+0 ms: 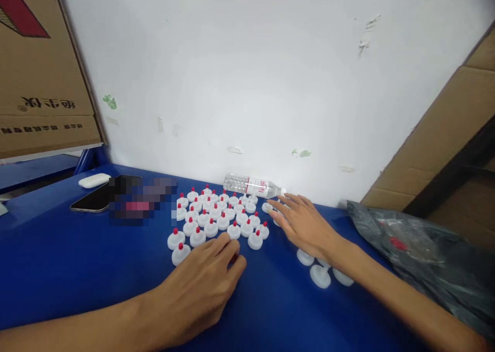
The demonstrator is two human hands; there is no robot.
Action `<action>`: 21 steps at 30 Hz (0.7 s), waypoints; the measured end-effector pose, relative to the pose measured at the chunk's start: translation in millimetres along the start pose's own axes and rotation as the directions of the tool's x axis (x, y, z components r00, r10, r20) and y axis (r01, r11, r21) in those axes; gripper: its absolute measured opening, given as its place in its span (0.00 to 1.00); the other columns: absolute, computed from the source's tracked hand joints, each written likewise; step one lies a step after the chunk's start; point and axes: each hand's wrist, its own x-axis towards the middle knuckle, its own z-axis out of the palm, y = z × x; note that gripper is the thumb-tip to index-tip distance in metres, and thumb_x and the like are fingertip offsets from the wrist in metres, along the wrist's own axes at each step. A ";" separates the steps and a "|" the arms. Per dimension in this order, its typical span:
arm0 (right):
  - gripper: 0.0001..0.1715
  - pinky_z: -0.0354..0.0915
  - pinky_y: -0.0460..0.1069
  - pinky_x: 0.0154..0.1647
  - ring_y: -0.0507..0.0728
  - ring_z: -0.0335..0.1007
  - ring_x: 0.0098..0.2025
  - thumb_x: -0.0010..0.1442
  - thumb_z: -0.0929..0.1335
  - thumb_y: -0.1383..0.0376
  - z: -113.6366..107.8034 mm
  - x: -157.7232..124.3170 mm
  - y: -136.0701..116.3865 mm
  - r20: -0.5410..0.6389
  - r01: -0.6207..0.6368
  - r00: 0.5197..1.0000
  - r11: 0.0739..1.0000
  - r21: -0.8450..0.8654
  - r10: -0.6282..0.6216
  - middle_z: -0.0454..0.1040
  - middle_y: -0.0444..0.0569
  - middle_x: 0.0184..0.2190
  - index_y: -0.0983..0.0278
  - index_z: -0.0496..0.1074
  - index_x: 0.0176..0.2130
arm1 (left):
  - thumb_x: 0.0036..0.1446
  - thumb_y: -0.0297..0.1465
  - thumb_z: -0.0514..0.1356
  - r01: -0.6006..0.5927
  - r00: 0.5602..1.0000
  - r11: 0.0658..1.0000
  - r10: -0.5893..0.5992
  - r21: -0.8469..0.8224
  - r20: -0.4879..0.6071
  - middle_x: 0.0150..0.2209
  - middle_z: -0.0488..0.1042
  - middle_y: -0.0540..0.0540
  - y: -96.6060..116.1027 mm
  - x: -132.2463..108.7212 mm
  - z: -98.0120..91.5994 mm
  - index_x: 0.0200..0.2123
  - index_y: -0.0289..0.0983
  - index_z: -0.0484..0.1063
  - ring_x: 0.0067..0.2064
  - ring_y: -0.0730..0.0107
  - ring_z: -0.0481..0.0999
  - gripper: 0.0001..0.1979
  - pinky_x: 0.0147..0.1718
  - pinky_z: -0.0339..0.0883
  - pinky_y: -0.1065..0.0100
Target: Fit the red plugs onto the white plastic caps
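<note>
The left hand [207, 282] curls with thumb and fingertips close together at the near edge of the red-tipped white caps [223, 222] on the blue table [266, 305], any hold hidden, while the right hand [307, 225] reaches, fingers extended and loosely parted, over untipped white caps [320, 277], contact unclear.

Water bottle [251, 185] lying by white wall [232, 73]. Left of bottle: black phone [93, 197], white oval thing [95, 180], big cardboard box [42, 73]. Right of bottle: brown cardboard [429, 130].
</note>
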 end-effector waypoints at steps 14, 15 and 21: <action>0.23 0.64 0.63 0.62 0.63 0.70 0.60 0.73 0.60 0.53 -9.1 13.2 2.9 -0.101 0.154 0.984 0.986 0.060 -0.147 0.76 0.54 0.55 0.63 0.72 0.57 | 0.64 0.19 0.54 0.008 0.986 1.000 -0.005 0.017 -0.164 0.33 0.72 0.45 -33.1 5.6 1.0 0.38 0.35 0.69 0.37 0.62 0.71 0.07 0.36 0.70 0.63; 0.24 0.67 0.62 0.59 0.63 0.71 0.58 0.71 0.63 0.53 -15.0 6.3 -0.1 -0.147 0.139 0.981 0.988 0.067 -0.128 0.75 0.56 0.55 0.64 0.71 0.58 | 0.64 0.19 0.54 -0.001 0.986 1.000 0.003 0.013 -0.168 0.34 0.73 0.45 -33.1 5.2 1.1 0.38 0.35 0.69 0.37 0.62 0.71 0.07 0.36 0.70 0.63; 0.12 0.75 0.49 0.44 0.56 0.78 0.45 0.68 0.68 0.65 -38.0 -50.7 -37.4 -0.431 0.219 0.890 0.968 0.122 -0.147 0.77 0.55 0.47 0.64 0.73 0.51 | 0.67 0.21 0.53 -0.055 0.963 0.998 0.058 0.020 -0.262 0.39 0.75 0.43 -30.1 3.9 -3.3 0.53 0.33 0.67 0.38 0.64 0.73 0.13 0.34 0.70 0.65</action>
